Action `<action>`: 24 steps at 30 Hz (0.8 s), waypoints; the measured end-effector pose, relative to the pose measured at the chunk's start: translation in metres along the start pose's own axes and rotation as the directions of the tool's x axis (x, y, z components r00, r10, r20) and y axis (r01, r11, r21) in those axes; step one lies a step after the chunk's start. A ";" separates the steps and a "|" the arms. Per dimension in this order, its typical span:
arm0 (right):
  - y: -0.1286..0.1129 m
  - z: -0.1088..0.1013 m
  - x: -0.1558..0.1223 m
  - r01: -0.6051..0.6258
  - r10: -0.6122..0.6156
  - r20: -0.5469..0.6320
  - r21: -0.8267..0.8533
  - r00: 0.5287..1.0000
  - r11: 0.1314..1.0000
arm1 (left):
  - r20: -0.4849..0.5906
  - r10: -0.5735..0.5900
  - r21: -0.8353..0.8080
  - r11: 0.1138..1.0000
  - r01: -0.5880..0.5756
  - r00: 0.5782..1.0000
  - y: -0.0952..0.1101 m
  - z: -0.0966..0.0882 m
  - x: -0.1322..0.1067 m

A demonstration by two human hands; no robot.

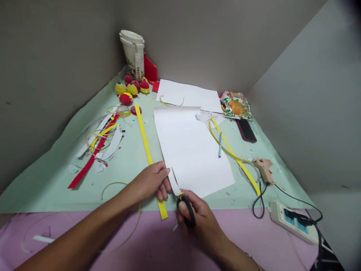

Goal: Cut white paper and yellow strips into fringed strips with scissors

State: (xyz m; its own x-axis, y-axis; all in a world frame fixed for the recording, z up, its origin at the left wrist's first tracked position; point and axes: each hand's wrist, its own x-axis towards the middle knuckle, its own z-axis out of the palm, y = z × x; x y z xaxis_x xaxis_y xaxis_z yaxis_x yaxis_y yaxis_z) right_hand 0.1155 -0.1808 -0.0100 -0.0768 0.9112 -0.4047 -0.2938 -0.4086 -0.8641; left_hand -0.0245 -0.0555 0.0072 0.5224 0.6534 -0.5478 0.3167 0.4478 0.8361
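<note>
The left hand (156, 180) pinches a white strip (174, 184) between its fingers; the right hand (201, 216) has its fingers around scissors (192, 215), blades at the white strip.

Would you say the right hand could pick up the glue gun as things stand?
Probably not: the right hand holds the scissors, though nothing tall stands between it and the glue gun.

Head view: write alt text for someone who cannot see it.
A person's right hand holds black-handled scissors at a narrow white strip held in the left hand. A large white sheet lies ahead, with a long yellow strip to its left. At right are a glue gun and phone; red-and-yellow balls sit back left.
</note>
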 end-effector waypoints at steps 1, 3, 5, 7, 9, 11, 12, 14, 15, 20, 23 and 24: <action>0.000 0.000 0.000 0.003 -0.003 0.002 0.006 1.000 1.000 | 0.000 -0.002 0.003 1.000 0.002 1.000 0.000 0.000 0.000; 0.001 -0.001 0.000 0.001 -0.001 0.004 0.010 1.000 1.000 | 0.004 -0.003 0.003 1.000 0.003 1.000 0.001 0.000 -0.001; 0.002 -0.001 0.000 -0.004 0.004 -0.001 0.005 1.000 1.000 | 0.005 -0.001 0.001 1.000 0.001 1.000 0.001 0.000 -0.001; 0.002 -0.002 -0.001 0.000 0.000 -0.003 -0.008 1.000 1.000 | 0.007 -0.002 0.001 1.000 0.002 1.000 0.001 0.001 -0.001; 0.001 -0.001 -0.001 0.010 -0.010 -0.002 -0.010 1.000 1.000 | 0.007 -0.004 0.004 1.000 0.004 1.000 0.001 0.001 0.000; 0.001 -0.001 -0.002 0.011 -0.011 -0.003 -0.006 1.000 1.000 | 0.008 -0.004 0.005 1.000 0.004 1.000 0.001 0.001 0.000; 0.001 0.000 -0.002 0.007 -0.007 -0.009 -0.002 1.000 1.000 | 0.007 -0.002 0.005 1.000 0.002 1.000 0.001 0.001 0.000; 0.002 0.000 -0.002 0.002 -0.002 -0.013 0.004 1.000 1.000 | 0.007 0.003 0.006 1.000 -0.003 1.000 0.000 0.001 0.001; 0.002 0.000 -0.002 0.003 -0.003 -0.011 0.005 1.000 1.000 | 0.007 0.004 0.008 1.000 -0.004 1.000 0.000 0.000 0.001; 0.001 -0.001 -0.002 0.013 -0.013 0.001 0.005 1.000 1.000 | 0.005 -0.004 0.010 1.000 0.004 1.000 0.000 0.000 0.000; 0.000 -0.001 -0.001 0.008 -0.008 -0.004 0.001 1.000 1.000 | 0.005 0.006 0.011 1.000 -0.006 1.000 0.000 0.000 0.000; 0.000 -0.001 -0.001 0.004 -0.004 -0.010 0.000 1.000 1.000 | 0.006 0.006 0.014 1.000 -0.006 1.000 0.000 0.000 0.000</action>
State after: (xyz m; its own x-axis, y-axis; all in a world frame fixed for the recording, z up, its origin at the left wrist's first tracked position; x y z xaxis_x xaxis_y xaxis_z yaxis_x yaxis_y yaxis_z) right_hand 0.1161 -0.1815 -0.0099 -0.0665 0.9121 -0.4045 -0.2942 -0.4053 -0.8656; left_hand -0.0242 -0.0554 0.0074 0.5294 0.6521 -0.5427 0.3249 0.4351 0.8397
